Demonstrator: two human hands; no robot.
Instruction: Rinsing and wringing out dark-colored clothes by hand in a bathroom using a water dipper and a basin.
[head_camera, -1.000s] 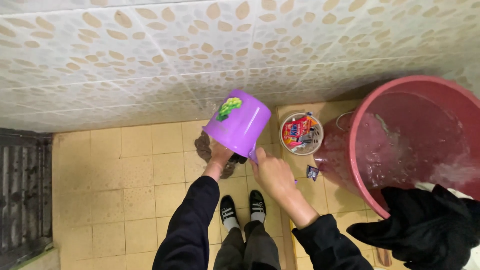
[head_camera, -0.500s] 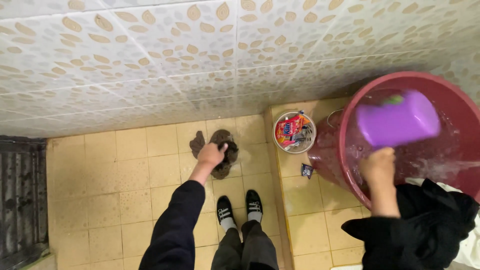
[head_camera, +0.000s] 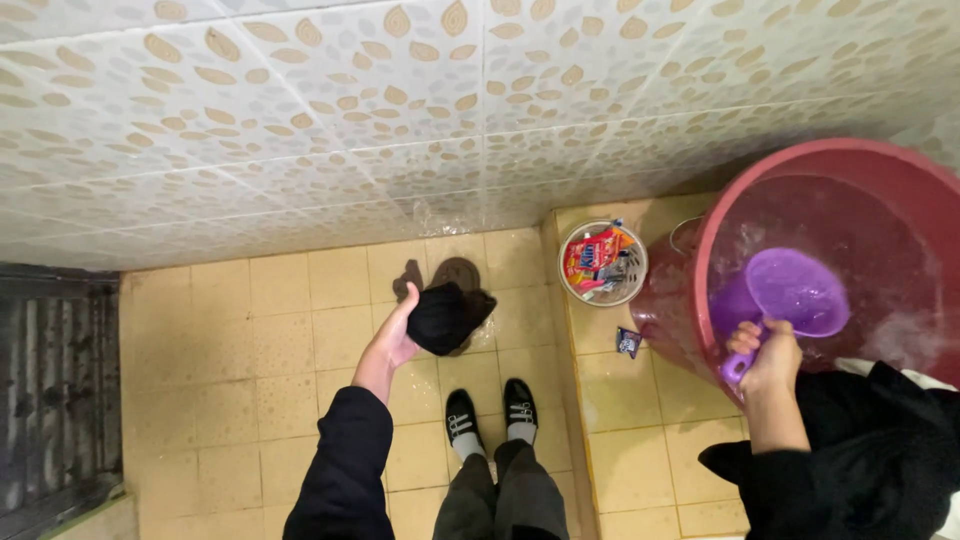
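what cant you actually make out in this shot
Head view only:
- Big red plastic tub: far side cut off by the right edge.
- Dark wet cloth in the left hand: bunched, kind unclear.
- Small round basket: contents too small to identify.
- Purple plastic scoop, right hand: handle end hidden.

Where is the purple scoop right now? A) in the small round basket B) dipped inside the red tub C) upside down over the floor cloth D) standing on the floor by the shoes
B: the right hand grips the handle of the purple scoop, whose bowl sits inside the red tub amid the water, while the left hand holds a dark cloth over the floor.
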